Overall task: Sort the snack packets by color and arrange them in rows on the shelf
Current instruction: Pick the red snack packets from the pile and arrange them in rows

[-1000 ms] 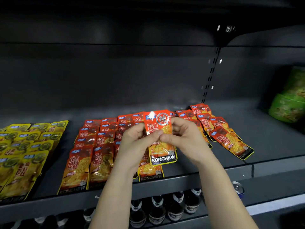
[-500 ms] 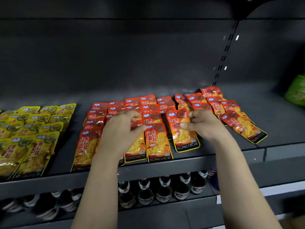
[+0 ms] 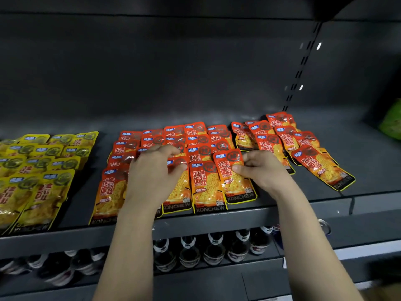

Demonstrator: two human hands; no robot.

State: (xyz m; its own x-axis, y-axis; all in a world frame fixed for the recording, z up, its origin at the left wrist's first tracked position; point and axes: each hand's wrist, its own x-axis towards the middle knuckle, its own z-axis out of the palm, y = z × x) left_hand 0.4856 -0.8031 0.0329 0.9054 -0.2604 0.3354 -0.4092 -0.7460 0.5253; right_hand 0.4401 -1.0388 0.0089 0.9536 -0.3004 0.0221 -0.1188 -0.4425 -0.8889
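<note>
Red snack packets (image 3: 173,137) lie in overlapping rows across the middle of the dark shelf (image 3: 217,220). Yellow packets (image 3: 41,168) fill rows at the left. My right hand (image 3: 260,170) pinches the right edge of one red packet (image 3: 233,177) lying at the front of the rightmost tidy row. My left hand (image 3: 154,172) hovers with loosely curled fingers over the red rows to the left, covering several packets and holding nothing. A looser cluster of red packets (image 3: 303,148) lies fanned out at the right.
A green bag (image 3: 391,122) sits at the far right of the shelf. Dark bottles (image 3: 212,250) stand on the shelf below, and a can (image 3: 324,227) shows at the lower right. A slotted upright (image 3: 301,68) runs up the back wall.
The red packet I held up in both hands has come down onto the front of a row. My left hand let go and moved left; my right hand still pinches the packet.
</note>
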